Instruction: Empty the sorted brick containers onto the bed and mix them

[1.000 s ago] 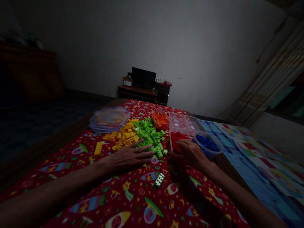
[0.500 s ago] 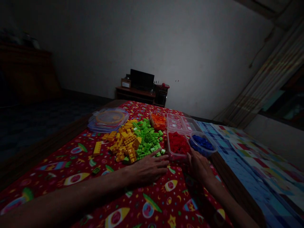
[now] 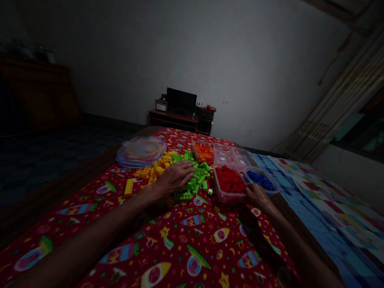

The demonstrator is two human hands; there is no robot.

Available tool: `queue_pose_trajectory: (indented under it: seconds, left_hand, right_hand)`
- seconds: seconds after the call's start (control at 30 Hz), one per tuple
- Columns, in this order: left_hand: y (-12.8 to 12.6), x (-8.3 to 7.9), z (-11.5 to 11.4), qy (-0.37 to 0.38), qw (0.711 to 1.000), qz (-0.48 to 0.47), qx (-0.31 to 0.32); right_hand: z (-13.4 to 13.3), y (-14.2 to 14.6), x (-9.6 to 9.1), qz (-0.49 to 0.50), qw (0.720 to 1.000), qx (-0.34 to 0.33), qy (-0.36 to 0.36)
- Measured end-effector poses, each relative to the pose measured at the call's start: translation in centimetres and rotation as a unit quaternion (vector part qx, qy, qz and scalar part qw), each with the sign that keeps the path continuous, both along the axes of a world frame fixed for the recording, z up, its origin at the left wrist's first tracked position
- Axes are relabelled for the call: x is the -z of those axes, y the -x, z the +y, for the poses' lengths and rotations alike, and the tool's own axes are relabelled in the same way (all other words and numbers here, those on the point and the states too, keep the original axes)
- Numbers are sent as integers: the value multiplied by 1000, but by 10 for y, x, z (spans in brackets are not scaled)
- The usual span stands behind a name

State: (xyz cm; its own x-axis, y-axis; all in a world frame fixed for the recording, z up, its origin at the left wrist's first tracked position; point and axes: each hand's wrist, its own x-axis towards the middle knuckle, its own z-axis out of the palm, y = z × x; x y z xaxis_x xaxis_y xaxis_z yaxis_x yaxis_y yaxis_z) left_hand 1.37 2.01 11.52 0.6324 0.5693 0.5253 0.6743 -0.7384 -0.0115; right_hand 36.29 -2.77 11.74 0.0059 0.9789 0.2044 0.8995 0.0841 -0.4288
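Observation:
My left hand [image 3: 176, 176] lies over the loose toy bricks, fingers stretched out and slightly bent. It covers part of the yellow bricks [image 3: 150, 172] and the left side of the green bricks [image 3: 198, 178]. What its fingertips touch underneath is hidden. At the front right corner of a clear plastic container [image 3: 220, 196], my right hand [image 3: 258, 195] is closed on the rim. Red bricks [image 3: 230, 180] fill that container. Just behind the right hand stands a round tub [image 3: 274, 188] holding blue bricks [image 3: 259, 180].
Orange bricks [image 3: 204, 153] sit in a container behind the green ones. Clear containers [image 3: 225, 154] stand behind the red bricks. Stacked lids [image 3: 141, 151] lie at the left on the red patterned cloth [image 3: 180, 236]. A monitor [image 3: 181, 102] stands by the far wall.
My left hand has moved left and away from me, from the cloth in front of the green bricks onto the pile. The right hand stays at the red bricks' container.

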Motion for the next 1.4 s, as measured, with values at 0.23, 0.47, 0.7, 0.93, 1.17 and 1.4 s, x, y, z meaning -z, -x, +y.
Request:
queue_pose_trajectory:
  seconds: [0.23, 0.47, 0.7, 0.93, 1.17, 1.4]
  left_hand:
    - [19, 11, 26, 114, 985, 9, -129]
    - [16, 6, 9, 192, 977, 62, -63]
    - [44, 3, 10, 188, 978, 77, 49]
    - [51, -13, 25, 85, 985, -118, -89]
    - [37, 12, 36, 2, 991, -107, -80]
    - [35, 11, 34, 33, 993, -78, -83]
  right_hand:
    - [13, 18, -46, -7, 989, -97, -111]
    - [72, 93, -82, -179, 952, -181, -172]
    - [78, 147, -80, -240, 938, -184, -169]
    - [66, 180, -67, -273, 934, -156, -168]
    - [39, 202, -59, -300, 927, -153, -167]
    - [40, 213, -52, -325, 906, -182, -201]
